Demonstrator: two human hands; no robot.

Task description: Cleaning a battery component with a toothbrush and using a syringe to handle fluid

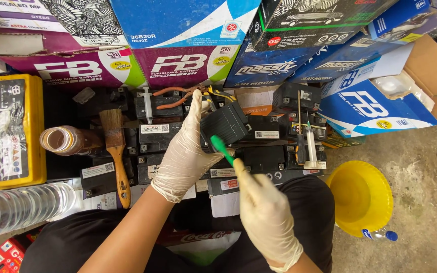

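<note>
Above a floor spread of small black batteries (259,156), head view: gloved left hand (185,151) clasps a small black battery (226,125), tilted, raised over the others. Gloved right hand (264,212) closes around a green-handled brush (222,149), its tip touching the battery's lower edge. A wooden paintbrush (116,151) lies left; a yellow funnel (362,197) sits right.

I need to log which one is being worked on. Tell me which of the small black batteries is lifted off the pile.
The small black battery tilted in the gloved left hand, with the right hand putting a green toothbrush to it; the other batteries lie flat.
</note>
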